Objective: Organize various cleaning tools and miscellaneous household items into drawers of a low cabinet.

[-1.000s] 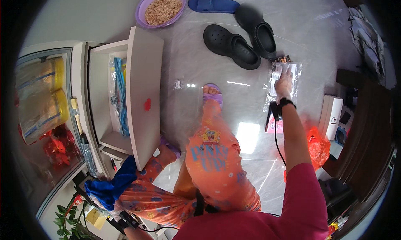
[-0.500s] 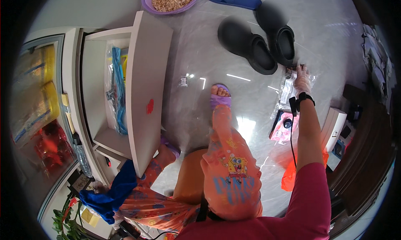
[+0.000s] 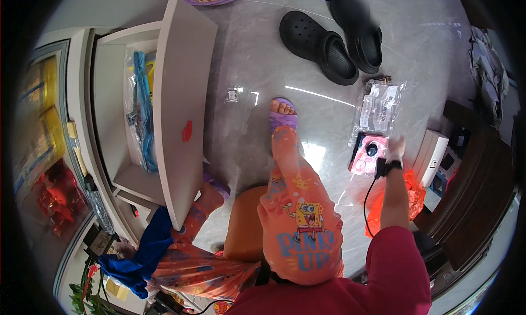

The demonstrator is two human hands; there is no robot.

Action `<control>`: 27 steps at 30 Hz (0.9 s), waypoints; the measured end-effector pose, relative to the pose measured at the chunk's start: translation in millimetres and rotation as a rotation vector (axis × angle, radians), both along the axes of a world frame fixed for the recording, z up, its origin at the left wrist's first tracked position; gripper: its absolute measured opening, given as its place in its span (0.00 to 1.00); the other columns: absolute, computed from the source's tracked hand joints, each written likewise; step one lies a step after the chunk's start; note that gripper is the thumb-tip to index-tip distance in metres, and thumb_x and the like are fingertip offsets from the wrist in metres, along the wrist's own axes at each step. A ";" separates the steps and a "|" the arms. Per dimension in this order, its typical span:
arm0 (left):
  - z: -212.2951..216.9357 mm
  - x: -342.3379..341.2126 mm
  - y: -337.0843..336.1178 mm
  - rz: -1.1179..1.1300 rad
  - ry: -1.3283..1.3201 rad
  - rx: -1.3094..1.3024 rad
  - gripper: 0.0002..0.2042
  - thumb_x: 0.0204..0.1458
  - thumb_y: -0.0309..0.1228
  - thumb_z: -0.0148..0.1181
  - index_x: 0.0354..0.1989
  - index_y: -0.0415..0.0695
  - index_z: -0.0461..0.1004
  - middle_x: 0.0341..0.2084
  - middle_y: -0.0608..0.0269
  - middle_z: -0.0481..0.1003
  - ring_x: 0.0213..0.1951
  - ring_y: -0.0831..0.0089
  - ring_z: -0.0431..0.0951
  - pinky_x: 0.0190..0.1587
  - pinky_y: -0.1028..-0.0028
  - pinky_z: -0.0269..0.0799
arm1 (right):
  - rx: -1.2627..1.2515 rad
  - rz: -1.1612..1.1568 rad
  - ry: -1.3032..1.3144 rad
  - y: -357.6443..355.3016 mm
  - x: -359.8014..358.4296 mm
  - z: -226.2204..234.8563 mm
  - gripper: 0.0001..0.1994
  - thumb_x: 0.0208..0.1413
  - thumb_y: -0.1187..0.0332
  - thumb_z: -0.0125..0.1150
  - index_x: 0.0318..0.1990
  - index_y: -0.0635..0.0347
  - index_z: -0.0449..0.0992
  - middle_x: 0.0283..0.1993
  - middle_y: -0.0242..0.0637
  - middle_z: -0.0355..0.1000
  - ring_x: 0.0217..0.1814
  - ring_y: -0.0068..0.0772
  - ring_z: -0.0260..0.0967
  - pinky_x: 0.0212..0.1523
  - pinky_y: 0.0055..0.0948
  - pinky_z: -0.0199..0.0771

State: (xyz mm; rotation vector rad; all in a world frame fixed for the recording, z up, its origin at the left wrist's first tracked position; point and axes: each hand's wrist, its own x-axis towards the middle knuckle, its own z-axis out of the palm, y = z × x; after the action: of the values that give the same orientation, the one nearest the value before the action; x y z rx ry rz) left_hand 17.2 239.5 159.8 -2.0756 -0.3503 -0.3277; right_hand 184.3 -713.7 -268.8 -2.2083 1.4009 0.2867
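Observation:
My right hand, in a thin clear glove with a black band at the wrist, is just right of a pink box-like item with a black round part. Its fingers are smeared by motion, and I see nothing carried in it. Beyond it on the floor are a clear plastic bag with pale contents and a small dark item. At the lower left, my left hand grips a blue cloth that drapes over my leg and hides most of the hand.
An open drawer holds plastic-wrapped blue items. Black clogs, a purple basin of pale pieces and a small clear packet lie ahead. An orange-red bag, white box and dark wooden furniture stand right.
My right hand has drawn back toward me from the small dark item to beside the pink item, leaving the clear bag on the floor. The left hand stays with the blue cloth.

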 end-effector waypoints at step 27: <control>44.6 44.7 -101.0 -0.038 -0.668 -1.754 0.29 0.56 0.45 0.46 0.64 0.42 0.58 0.55 0.57 0.66 0.56 0.62 0.66 0.61 0.65 0.58 | 1.527 -0.397 -0.126 260.3 -41.2 66.9 0.08 0.54 0.62 0.54 0.34 0.56 0.68 0.36 0.38 0.68 0.42 0.35 0.65 0.44 0.30 0.68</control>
State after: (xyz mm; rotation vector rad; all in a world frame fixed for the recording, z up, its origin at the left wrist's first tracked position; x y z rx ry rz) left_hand 61.9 138.5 204.4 -3.6001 -1.3472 -0.9677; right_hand 143.1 -453.4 -201.8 -0.6728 0.9075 0.7270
